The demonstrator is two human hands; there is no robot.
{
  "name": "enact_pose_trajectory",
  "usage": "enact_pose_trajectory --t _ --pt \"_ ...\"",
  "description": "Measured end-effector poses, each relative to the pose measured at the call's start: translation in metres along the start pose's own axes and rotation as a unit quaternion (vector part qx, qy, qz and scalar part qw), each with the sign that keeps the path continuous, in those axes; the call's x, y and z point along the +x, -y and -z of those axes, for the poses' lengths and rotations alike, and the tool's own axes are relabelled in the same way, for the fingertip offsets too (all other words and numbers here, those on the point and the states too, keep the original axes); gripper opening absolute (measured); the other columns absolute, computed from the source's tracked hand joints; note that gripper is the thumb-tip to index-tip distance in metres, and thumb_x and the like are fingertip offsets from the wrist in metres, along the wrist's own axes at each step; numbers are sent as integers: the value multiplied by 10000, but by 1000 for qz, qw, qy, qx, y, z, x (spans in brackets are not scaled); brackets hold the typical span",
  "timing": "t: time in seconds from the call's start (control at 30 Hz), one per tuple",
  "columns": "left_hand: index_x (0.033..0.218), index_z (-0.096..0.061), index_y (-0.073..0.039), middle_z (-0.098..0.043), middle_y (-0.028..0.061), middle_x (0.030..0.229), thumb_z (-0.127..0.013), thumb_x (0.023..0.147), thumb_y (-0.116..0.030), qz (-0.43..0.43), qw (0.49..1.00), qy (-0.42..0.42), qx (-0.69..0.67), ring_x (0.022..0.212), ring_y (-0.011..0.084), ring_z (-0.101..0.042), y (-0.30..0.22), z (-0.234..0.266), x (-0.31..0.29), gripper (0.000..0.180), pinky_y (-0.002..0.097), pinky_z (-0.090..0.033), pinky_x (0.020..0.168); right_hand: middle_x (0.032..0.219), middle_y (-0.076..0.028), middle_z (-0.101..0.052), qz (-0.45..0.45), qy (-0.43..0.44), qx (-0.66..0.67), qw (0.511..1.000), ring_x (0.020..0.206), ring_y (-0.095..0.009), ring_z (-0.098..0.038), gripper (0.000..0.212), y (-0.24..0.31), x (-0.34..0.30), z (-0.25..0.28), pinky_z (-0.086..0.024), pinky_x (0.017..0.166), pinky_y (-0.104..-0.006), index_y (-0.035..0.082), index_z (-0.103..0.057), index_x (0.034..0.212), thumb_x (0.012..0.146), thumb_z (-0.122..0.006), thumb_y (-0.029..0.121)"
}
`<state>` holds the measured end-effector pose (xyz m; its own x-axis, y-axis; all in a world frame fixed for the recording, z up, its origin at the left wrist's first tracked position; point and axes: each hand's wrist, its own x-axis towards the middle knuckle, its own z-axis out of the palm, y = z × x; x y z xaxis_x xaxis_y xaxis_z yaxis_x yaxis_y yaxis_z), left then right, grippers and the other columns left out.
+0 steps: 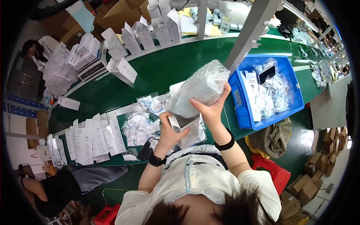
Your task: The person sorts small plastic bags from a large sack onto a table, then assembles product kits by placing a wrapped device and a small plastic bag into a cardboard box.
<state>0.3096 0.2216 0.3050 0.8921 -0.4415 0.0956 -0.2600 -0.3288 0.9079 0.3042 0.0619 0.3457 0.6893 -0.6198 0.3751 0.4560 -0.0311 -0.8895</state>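
Observation:
In my right hand [213,108] is a bulky bundle in clear bubble wrap [198,87], gripped between thumb and fingers and tilted. It hangs just above an open white carton [191,135], whose dark inside shows. My left hand [169,132] grips that carton, its thumb across the front and its fingers round the left side. The bundle's lower end overlaps the carton's top, and I cannot tell whether it is inside. A heap of small clear plastic packets [137,125] lies just left of the carton on the green table [157,62].
On the right stands a blue bin [275,122] holding plastic packets, white cartons and a dark phone [266,74]. A grey post [251,32] rises behind it. White cartons [98,137] stand at the left; others [144,35] line the far edge. A red stool [272,172] is at lower right.

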Motion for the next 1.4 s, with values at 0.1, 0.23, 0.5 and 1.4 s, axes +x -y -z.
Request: enact_pose_trajectory --t 0.1,0.23,0.5,1.4 --pt "999 -246 -50 -420 230 1120 -781 565 -131 18 998 -59 -29 995 279 -488 22 5 -12 694 352 -415 805 1054 -81 -413 74 138 -124 980 1018 -187 -428 810 -21 -16 -2 -376 854 -324 92 -250 1175 555 -770 59" --pt "999 -250 -51 -411 254 1141 -791 559 -151 -50 994 -96 24 1007 306 -487 47 10 -35 705 364 -405 816 1026 -76 -426 23 313 -120 942 973 -171 -451 754 -20 -17 19 -387 827 -307 89 -296 1122 556 -795 105" --pt "982 -263 -65 -393 255 1172 -780 585 -145 -63 989 130 -39 1050 360 -460 28 36 -37 657 381 -362 876 966 -107 -522 -37 547 -203 811 871 -260 -540 379 11 1 6 -441 739 -322 34 -529 965 665 -714 172" --pt "776 -586 -2 -477 119 948 -690 613 -46 51 988 -128 65 814 262 -503 60 88 -36 198 305 -404 701 966 -108 -507 -99 516 -380 761 1019 -297 -435 537 -279 -23 -122 -397 800 -455 129 -525 1026 549 -740 251"
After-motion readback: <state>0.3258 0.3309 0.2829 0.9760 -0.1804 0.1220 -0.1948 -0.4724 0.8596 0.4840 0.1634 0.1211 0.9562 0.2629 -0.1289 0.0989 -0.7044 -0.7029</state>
